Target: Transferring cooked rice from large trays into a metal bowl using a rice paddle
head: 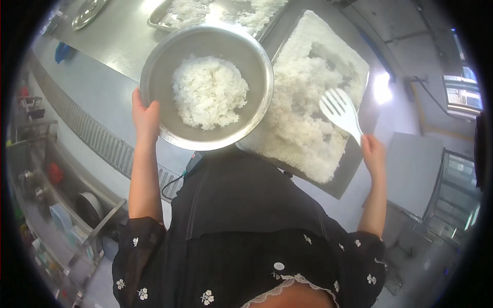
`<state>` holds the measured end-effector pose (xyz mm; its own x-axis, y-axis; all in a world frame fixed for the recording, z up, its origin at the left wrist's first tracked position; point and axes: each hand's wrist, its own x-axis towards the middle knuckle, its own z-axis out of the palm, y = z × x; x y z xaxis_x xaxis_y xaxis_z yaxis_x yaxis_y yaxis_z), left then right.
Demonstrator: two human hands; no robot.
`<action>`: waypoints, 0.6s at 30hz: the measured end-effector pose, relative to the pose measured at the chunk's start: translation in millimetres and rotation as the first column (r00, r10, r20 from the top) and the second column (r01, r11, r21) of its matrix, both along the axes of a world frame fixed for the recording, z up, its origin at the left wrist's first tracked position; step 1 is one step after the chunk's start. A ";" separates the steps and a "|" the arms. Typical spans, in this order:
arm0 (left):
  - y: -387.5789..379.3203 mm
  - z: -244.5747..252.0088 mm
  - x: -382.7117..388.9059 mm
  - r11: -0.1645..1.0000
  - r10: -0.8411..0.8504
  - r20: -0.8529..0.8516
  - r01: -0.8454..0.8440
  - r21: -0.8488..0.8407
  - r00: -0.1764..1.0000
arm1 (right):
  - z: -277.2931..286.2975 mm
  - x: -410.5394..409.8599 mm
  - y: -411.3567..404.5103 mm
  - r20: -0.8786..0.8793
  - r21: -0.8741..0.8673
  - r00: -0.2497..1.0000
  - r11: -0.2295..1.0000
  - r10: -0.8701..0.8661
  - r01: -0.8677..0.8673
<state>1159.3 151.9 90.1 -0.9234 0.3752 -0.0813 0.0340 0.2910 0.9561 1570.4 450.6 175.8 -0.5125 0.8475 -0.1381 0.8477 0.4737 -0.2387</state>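
My left hand [146, 113] grips the left rim of a round stainless steel bowl [206, 144], thumb on the near side of the rim. A mound of cooked white rice [210, 92] lies in the bowl. In my right hand [373, 152] is the handle of a white slotted spoon [339, 109], its head over the right part of a tray. Cooked rice [308, 115] is spread across that metal tray [339, 186], thinner in some patches. The bowl's right side overlaps the view of the tray.
Behind the bowl, a second metal tray [160, 27] with rice stands on a steel table [111, 46]. A round metal lid [88, 14] lies at the far left. A floor drain grating [100, 138] runs along the left. Steel shelving [98, 227] holds containers at the lower left.
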 end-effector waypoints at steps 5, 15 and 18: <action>-0.3 -9.3 -0.9 0.966 0.057 0.414 -0.154 0.206 0.908 | -18.9 -7.5 -0.9 -0.176 -0.409 0.952 0.899 -0.250 0.160; -6.5 -21.9 1.2 0.953 0.239 0.328 -0.285 0.100 0.914 | -79.2 -69.1 13.2 -0.521 -0.636 0.738 0.772 -0.428 -0.002; -14.2 -38.2 -4.3 0.935 0.303 0.253 -0.338 0.107 0.919 | -115.0 -87.8 -2.6 -0.589 -0.680 0.674 0.724 -0.446 -0.115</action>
<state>1155.0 137.7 51.9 -0.9586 0.0856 -0.2718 -0.2624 0.1061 0.9591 1482.5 447.9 60.8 -0.5434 0.7697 -0.3351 0.3428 -0.1610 -0.9255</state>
